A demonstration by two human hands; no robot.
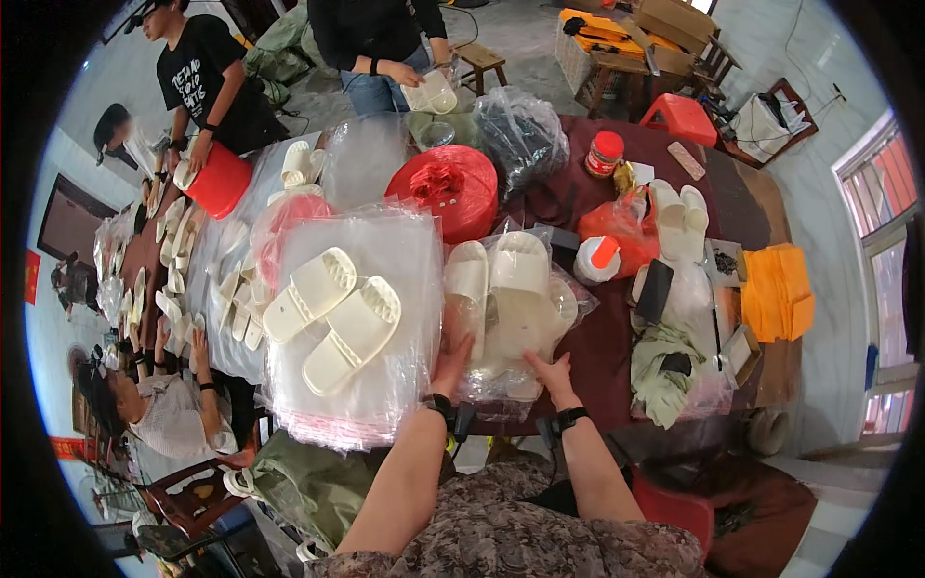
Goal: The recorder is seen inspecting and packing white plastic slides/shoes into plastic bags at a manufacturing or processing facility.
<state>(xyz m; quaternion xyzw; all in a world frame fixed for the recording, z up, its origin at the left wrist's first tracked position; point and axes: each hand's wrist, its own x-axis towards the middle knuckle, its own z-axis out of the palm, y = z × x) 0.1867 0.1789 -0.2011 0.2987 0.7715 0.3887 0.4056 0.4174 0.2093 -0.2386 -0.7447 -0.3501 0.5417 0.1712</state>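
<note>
A clear plastic bag with cream slippers [518, 265] inside lies on the table in front of me, among other bagged slippers. My left hand [451, 368] closes on the left side of this bag, its fingers partly hidden by the film. At the lower right edge, my right hand [551, 376] touches the plastic with its thumb, the thumb and fingers spread apart. Left of the bag, a pair of loose cream slippers [352, 332] rests on a thick stack of clear plastic bags [414, 260].
Beyond lies a roll of red plastic twine [443, 188]. To the right are a white bottle with an orange cap [597, 258], a red-lidded jar [604, 154], more cream slippers [680, 217] and a folded orange stack [777, 294]. Several co-workers [207, 91] work around the table.
</note>
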